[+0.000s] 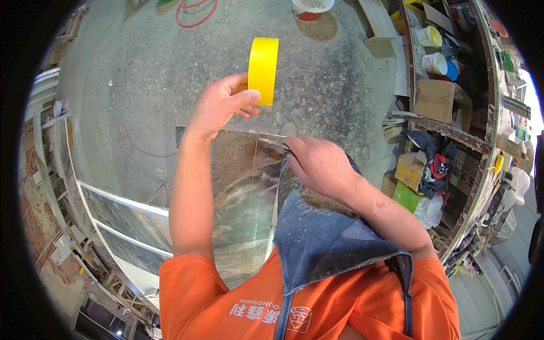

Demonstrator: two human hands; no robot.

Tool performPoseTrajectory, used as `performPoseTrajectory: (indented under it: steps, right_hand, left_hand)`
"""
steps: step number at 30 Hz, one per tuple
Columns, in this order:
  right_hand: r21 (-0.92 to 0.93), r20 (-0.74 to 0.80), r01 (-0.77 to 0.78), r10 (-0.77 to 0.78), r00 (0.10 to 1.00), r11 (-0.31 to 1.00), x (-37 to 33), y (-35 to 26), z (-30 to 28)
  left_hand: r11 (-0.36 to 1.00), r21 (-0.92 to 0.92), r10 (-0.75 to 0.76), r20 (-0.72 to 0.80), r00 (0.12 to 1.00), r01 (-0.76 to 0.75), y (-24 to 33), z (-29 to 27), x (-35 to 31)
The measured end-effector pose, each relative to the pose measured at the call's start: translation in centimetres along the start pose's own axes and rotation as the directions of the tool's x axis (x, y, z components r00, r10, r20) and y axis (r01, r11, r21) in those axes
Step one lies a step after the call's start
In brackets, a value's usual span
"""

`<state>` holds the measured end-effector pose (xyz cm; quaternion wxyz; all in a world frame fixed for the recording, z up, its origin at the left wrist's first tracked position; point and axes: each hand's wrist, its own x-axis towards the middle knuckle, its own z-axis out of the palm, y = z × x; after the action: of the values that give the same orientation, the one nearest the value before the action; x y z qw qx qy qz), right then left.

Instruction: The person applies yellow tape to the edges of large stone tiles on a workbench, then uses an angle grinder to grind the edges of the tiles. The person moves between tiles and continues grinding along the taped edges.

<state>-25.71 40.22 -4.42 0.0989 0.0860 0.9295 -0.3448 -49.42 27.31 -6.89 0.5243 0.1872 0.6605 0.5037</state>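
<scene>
Yellow tape roll (263,70): a bright yellow roll of adhesive tape is held edge-on above the far edge of the clear sheet, over the grey concrete floor (141,85).
Left hand (218,105): it is closed around the lower rim of the roll, thumb on the near face, fingers curled behind.
Right hand (317,164): it is laid palm-down on the sheet's far right corner, fingers bent at the edge; whether a tape end is pinched beneath them cannot be told.
Clear sheet (238,187): a transparent, glossy rectangular panel is seen below the roll, reflections of the workshop lying across it; its near part is hidden by the orange shirt (226,294) and grey-blue apron (323,243).
Beside the sheet: to its right, cluttered shelves (447,130) with cardboard boxes and paint tubs; to its left, a curved frame with white bars (113,215); beyond it, a red coiled cable (195,14) and a white bucket (310,8).
Risk, as judged: the roll is gripped only at one rim, so it could twist or slip if tape is drawn off hard; the panel could shift under the one pressing hand, and any strip could then go on crooked or creased.
</scene>
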Motion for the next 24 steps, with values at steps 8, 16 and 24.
performPoseTrajectory:
  steps: [8, 16, 24]
  right_hand:
    - [-0.074, 0.239, 0.067, -0.048, 0.97, 0.995, 2.0, -0.8, 0.6]
    - [-0.141, 0.324, 0.041, 0.007, 0.946, 0.989, 4.4, -2.4, 0.6]
    - [-0.136, 0.288, 0.025, 0.015, 0.957, 0.99, 2.8, -0.9, 0.0]
  left_hand:
    - [0.999, 0.013, -0.031, -0.001, 1.0, 0.031, 0.4, 0.3, 0.5]
    - [0.999, 0.03, -0.023, 0.006, 1.0, 0.022, 0.5, 0.2, 0.4]
    - [1.0, 0.008, -0.018, -0.011, 1.0, 0.018, 0.2, 0.1, 0.2]
